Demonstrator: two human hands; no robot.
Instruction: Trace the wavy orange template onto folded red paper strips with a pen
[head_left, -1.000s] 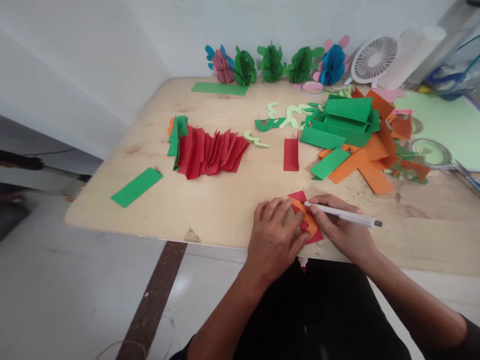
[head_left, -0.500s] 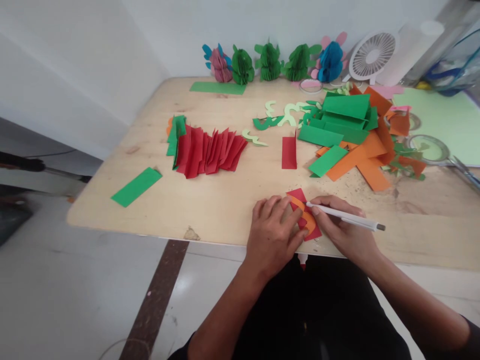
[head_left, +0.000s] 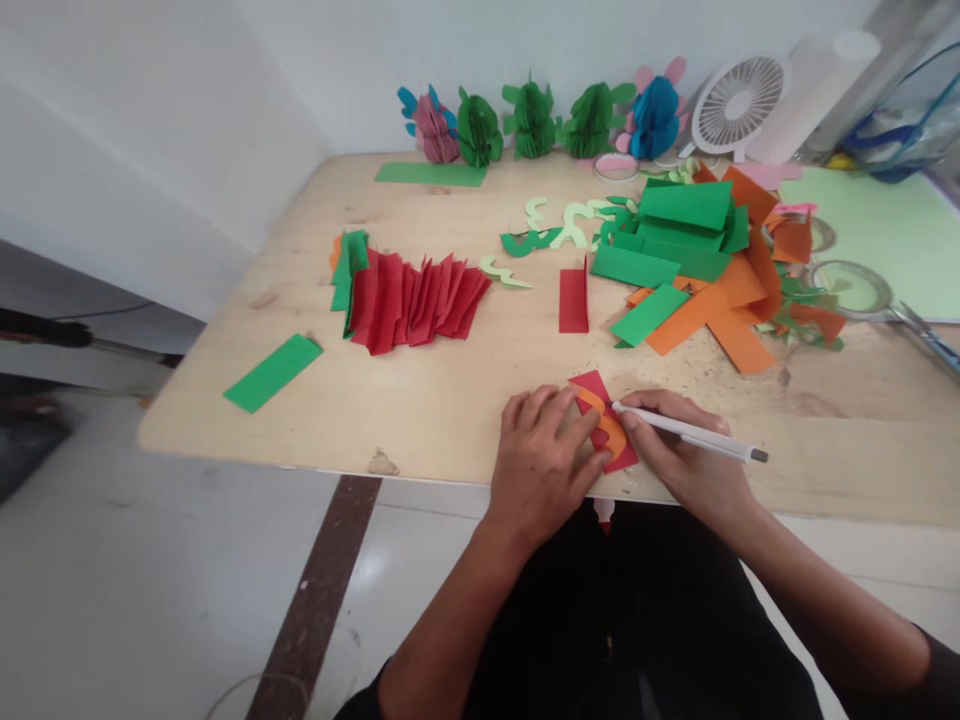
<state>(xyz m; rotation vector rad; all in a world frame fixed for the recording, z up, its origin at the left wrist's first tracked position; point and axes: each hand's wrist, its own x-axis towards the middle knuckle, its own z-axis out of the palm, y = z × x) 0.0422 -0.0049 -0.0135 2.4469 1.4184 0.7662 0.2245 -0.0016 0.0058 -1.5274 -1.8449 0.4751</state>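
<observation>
At the table's front edge, my left hand [head_left: 541, 450] is bent over a curvy orange paper template [head_left: 613, 440], its fingers and thumb holding it down on a folded red paper piece [head_left: 591, 384]. Part of both papers is hidden under those fingers. My right hand [head_left: 686, 445] is closed around a white pen [head_left: 686, 432], whose tip touches the red paper along the template's edge. Beyond my hands stands another folded red paper piece [head_left: 574, 300]. To the left lies a row of folded red papers [head_left: 420, 300] beside green ones [head_left: 350, 270].
Green folded strips [head_left: 686, 235] and orange strips [head_left: 739, 330] are heaped at the right, near tape rolls [head_left: 851, 288] and scissors [head_left: 930, 335]. Paper honeycomb figures [head_left: 534, 122] and a white fan [head_left: 739, 105] line the wall. A green strip [head_left: 274, 373] lies at left.
The view has shifted slightly. Both hands keep nearly the same pose over the orange template, and the pen tip stays at its edge with little visible movement.
</observation>
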